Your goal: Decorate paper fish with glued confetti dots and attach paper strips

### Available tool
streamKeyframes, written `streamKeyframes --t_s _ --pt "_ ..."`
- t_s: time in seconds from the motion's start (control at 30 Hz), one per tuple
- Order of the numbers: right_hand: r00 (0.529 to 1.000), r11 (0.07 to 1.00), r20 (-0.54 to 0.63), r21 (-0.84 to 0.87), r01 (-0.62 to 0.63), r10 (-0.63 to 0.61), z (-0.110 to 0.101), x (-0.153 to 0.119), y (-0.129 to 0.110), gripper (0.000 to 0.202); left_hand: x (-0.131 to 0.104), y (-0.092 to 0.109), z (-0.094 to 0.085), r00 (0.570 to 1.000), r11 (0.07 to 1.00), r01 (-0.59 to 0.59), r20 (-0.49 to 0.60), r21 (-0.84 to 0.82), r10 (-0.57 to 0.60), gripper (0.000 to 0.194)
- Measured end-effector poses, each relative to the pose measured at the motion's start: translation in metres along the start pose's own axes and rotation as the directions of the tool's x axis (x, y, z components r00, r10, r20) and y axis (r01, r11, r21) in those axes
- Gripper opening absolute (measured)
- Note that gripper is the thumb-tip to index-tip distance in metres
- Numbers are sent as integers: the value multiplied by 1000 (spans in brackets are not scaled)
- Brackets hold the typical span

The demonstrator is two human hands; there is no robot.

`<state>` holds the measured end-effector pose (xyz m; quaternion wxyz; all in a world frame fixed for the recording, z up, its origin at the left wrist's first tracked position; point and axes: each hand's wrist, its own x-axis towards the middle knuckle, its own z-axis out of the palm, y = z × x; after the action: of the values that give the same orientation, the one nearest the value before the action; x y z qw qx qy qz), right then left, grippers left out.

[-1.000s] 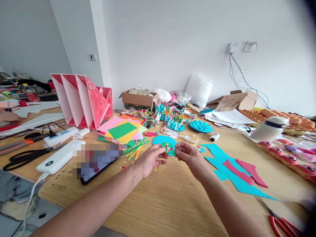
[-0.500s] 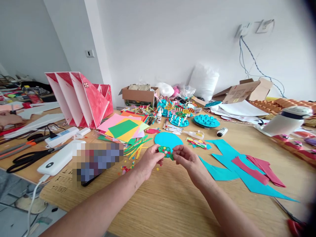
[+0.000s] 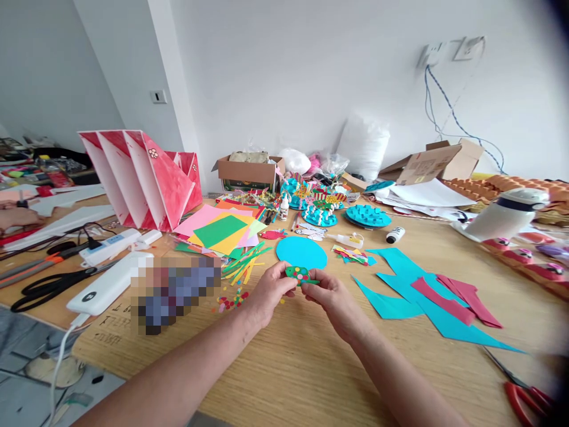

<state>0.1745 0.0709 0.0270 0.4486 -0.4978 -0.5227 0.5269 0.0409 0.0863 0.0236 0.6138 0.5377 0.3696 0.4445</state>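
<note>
A small green paper fish [image 3: 297, 274] with coloured dots is held up between both hands, over the wooden table. My left hand [image 3: 272, 290] pinches its left side, and my right hand [image 3: 328, 292] grips its right end with thumb and fingers. Just beyond them lies a round blue paper disc [image 3: 301, 253]. Small coloured paper dots [image 3: 230, 299] are scattered to the left of my left hand. A red paper fish [image 3: 273, 235] lies behind the disc.
Blue paper offcuts [image 3: 398, 299] and red strips lie at the right, with red-handled scissors [image 3: 524, 388] near the edge. At the left are coloured sheets [image 3: 222, 231], a white power bank [image 3: 106, 284] and black scissors. Another person's hand [image 3: 20, 218] shows at far left.
My right hand has shifted slightly left along the fish, its fingers now nearer my left hand. The whole view has moved a little, showing more of the red-handled scissors.
</note>
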Motion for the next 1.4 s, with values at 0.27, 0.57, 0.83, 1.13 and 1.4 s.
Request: streamKeyframes --t_s 0.27,0.57,0.83,1.13,1.4 --pt "1000 998 13 -63 4 -3 -4 -1 0 11 1 4 -5 998 989 -53 -9 136 55 14" --pt "1000 985 -3 -173 15 -16 -2 -3 -3 13 3 1 -5 996 968 -77 -21 239 85 8" --pt "998 992 -1 -106 62 -62 -4 -1 0 15 3 -1 -5 998 964 -59 -15 259 65 9" --pt "996 970 -16 -227 86 -92 -2 -2 -3 14 1 1 -5 991 952 -128 8 279 131 7" --pt "994 955 1 -274 109 -114 0 -5 -8 13 1 0 -3 992 940 -104 -37 326 122 6"
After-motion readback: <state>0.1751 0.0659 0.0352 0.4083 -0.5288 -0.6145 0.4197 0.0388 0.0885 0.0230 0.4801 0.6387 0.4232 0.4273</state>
